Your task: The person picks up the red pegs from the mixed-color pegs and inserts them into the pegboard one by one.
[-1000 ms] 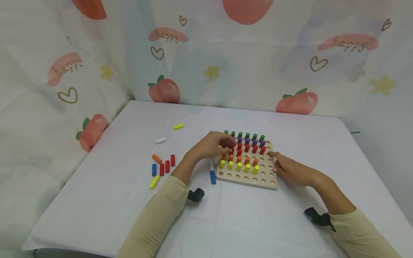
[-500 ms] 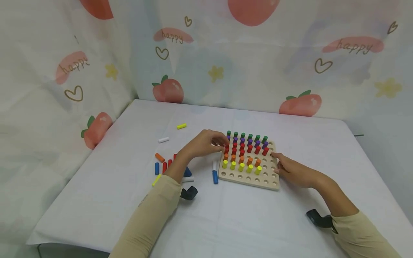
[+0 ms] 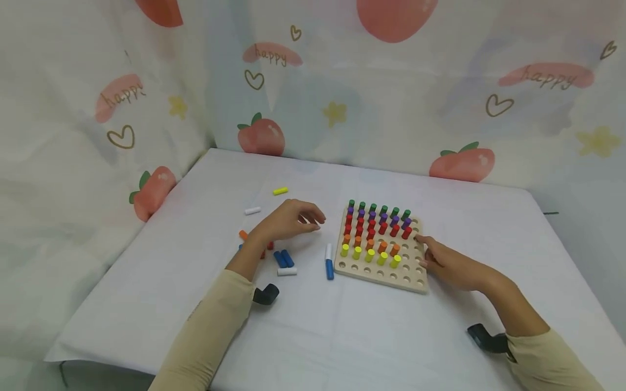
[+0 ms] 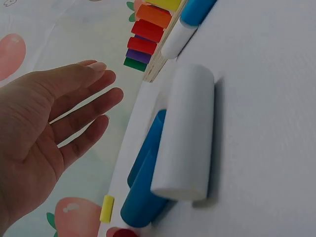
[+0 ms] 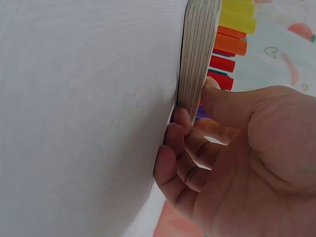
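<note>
Where bright pegs (image 3: 382, 259) stand, the pegboard (image 3: 413, 266) is pale.

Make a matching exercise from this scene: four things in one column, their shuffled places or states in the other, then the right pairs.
Things:
1. Left hand
2. Right hand
3. Green pegs
4. Blue pegs

Places or states:
A. Upright in the farthest filled row of the pegboard
B. In the air, holding nothing
C. Lying on the table
D. Holding the pegboard's edge

Pairs: 1-B, 2-D, 3-A, 4-C
</note>
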The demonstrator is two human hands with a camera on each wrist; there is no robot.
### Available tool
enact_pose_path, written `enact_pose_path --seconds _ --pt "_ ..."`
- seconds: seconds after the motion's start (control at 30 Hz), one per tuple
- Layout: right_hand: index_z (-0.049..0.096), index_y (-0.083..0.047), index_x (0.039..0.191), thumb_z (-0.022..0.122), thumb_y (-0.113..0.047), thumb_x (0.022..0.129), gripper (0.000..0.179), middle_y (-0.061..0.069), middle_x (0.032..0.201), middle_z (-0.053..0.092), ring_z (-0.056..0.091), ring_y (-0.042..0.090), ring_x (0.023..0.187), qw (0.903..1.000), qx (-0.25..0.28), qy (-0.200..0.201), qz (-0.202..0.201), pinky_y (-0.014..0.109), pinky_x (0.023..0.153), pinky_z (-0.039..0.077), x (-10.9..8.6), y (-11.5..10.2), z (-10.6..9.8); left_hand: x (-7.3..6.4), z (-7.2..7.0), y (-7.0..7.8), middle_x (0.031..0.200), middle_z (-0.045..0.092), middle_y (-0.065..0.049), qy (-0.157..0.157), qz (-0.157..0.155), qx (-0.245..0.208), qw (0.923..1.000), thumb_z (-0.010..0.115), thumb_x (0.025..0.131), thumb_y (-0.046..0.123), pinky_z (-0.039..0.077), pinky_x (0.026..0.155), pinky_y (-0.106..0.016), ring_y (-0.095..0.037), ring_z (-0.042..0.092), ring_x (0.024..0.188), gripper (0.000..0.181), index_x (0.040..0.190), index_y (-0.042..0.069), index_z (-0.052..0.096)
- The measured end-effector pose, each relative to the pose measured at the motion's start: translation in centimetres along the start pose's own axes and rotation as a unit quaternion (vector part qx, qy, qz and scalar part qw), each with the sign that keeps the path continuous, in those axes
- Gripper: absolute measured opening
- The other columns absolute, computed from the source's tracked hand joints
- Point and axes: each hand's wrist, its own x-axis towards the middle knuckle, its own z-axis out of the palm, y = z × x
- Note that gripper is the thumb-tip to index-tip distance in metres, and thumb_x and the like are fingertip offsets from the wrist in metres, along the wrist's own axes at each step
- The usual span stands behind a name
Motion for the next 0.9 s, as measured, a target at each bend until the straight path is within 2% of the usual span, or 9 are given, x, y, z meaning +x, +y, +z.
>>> enact_pose_path --seconds 0.17,0.4,0.57,0.7,0.9 --pt "0.021 0.007 0.155 0.056 -0.023 0.109 0.065 0.004 0.098 0.047 0.050 0.021 0.096 1.0000 0.004 -0.002 -0.002 0.035 0.080 0.046 0.1 0.2 0.4 -1.9 -0.7 -0.8 0.109 0.074 -0.003 0.014 -0.021 -0.004 0.9997 0.073 0.098 0.009 0.055 0.091 -0.031 -0.012 0.067 0.098 0.021 0.119 0.006 0.074" --pt "0.021 0.007 0.155 0.056 -0.020 0.108 0.064 0.004 0.098 0.047 0.050 0.021 0.095 1.0000 -0.003 0.003 -0.005 0.034 0.080 0.046 -0.2 0.1 0.1 -4.2 -1.8 -1.8 0.109 0.074 -0.002 0.025 -0.024 -0.001 0.9994 0.072 0.098 0.008 0.055 0.093 -0.035 -0.012 0.067 0.099 0.020 0.118 0.007 0.074" --pt "0.021 0.007 0.155 0.056 -0.022 0.108 0.065 0.004 0.097 0.046 0.050 0.020 0.094 1.0000 0.000 0.001 -0.005 0.033 0.079 0.047 0.1 0.0 0.2 -6.3 -3.3 -2.5 0.107 0.074 0.003 0.037 -0.055 0.010 0.9977 0.073 0.097 0.009 0.055 0.094 -0.039 -0.014 0.067 0.101 0.019 0.116 0.010 0.075" --pt "0.021 0.007 0.155 0.056 -0.022 0.108 0.066 0.005 0.097 0.047 0.050 0.020 0.095 1.0000 -0.002 0.001 0.000 0.034 0.079 0.048 0.1 0.2 0.2 -7.5 -4.1 -3.1 0.108 0.074 0.003 0.048 -0.079 0.009 0.9957 0.074 0.097 0.009 0.055 0.094 -0.042 -0.018 0.068 0.102 0.020 0.117 0.013 0.075" --pt "0.021 0.007 0.156 0.057 -0.021 0.108 0.066 0.004 0.098 0.047 0.051 0.021 0.097 1.0000 -0.002 0.006 0.001 0.037 0.082 0.049 -0.1 0.4 0.0 -8.6 -4.4 -3.9 0.110 0.073 0.000 0.050 -0.121 -0.009 0.9913 0.074 0.096 0.008 0.059 0.086 -0.039 -0.022 0.067 0.103 0.022 0.118 0.013 0.075"
